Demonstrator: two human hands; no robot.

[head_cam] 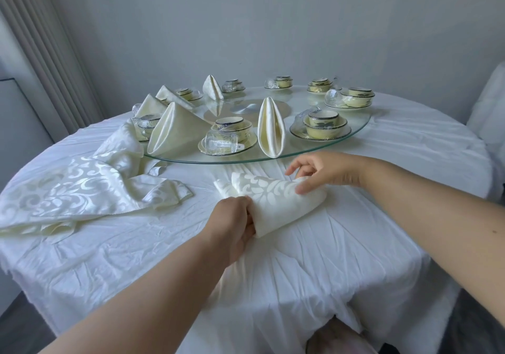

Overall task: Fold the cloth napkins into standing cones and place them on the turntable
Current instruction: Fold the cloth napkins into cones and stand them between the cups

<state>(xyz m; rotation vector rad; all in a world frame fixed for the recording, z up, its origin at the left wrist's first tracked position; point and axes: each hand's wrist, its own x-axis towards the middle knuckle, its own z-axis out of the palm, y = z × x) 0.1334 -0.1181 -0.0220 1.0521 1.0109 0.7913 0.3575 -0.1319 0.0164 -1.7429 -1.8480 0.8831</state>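
A cream patterned napkin [278, 200], rolled into a lying cone, rests on the white tablecloth just in front of the glass turntable [352, 135]. My left hand [235, 225] grips its narrow near end. My right hand [322, 171] presses fingertips on its wide far end. Several folded cone napkins stand on the turntable: one at the front centre [270, 128], one at the front left [175, 128], others further back [212, 87]. A loose pile of unfolded napkins [90, 187] lies to the left.
Wrapped place settings of yellow bowls and plates ring the turntable, such as the setting at the front centre [228, 135] and another at the right [321, 126]. A white chair back [489, 113] stands at the right. Curtains hang at the left.
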